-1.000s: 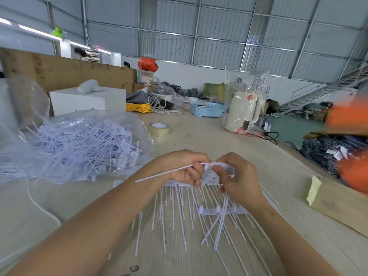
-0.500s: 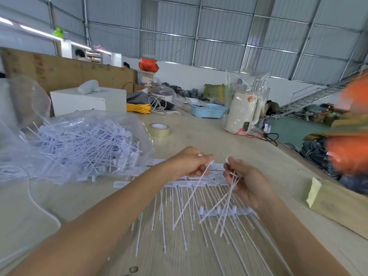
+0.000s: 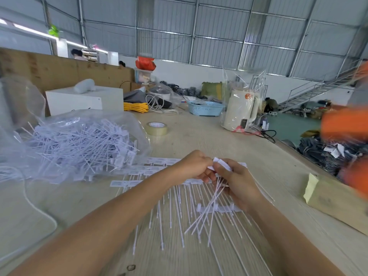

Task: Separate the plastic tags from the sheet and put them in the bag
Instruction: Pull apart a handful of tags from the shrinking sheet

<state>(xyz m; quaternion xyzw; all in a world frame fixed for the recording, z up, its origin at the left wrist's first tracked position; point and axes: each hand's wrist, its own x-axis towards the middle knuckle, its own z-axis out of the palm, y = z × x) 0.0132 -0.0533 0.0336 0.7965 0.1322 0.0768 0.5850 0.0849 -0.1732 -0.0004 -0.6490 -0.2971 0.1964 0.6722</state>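
A: So, biggest first: the desk [image 3: 209,140] carries everything, with the clear bag [image 3: 83,144] at the left, already heaped with loose tags

B: And the sheet?

A: The sheet of tags [image 3: 179,204] lies flat just before the person, its label heads toward the bag and its thin tails fanned toward the camera. A roll of tape [image 3: 157,128] sits farther back, well apart

B: What are the hands doing?

A: The right hand [image 3: 237,180] is clamped on a small bunch of separated tags [image 3: 209,212], heads up at the fingertips and tails hanging down over the sheet. The left hand [image 3: 194,166] pinches at those heads, touching the right

B: How will they handle?

A: Light and springy, I judge; the tails flex and would slip or tangle, so the flat stiff head is the place to grip. Snapping near the joint should spare the tail

B: Anything different from half a second back?

A: Yes, then the hands were apart, each with its own tags; now the left one's single tag has joined the right's bunch, and the hands meet
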